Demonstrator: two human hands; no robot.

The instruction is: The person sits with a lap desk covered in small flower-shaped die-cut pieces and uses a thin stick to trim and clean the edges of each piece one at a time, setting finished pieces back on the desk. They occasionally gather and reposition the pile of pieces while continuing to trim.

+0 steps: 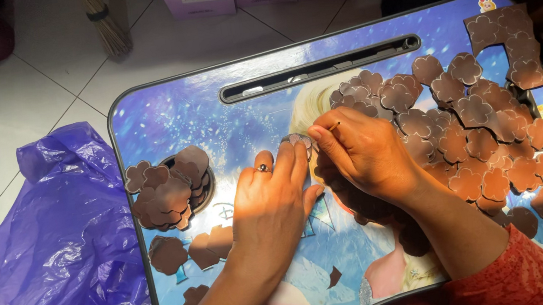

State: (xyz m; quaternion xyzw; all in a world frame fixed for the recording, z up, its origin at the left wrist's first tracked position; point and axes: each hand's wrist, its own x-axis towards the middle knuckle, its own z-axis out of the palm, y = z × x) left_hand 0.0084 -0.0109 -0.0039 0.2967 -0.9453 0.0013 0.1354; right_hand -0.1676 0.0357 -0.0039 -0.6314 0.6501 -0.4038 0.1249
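Left hand [271, 198] flat on the blue printed lap-desk worktop [194, 107], fingers [290, 160] pressed together, pinning a brown flower-shaped cutout [299, 140] at mid-board. Right hand [364, 153] fingers pinching a thin stick [333, 125], tip at that cutout. Likely mid-step of working one flower piece. Loose pile of cutouts [478, 137] at right, small stack [167, 192] at left. Next move probably calls for steady pinning and fine tip control. Purple plastic bag [53, 261] on floor.
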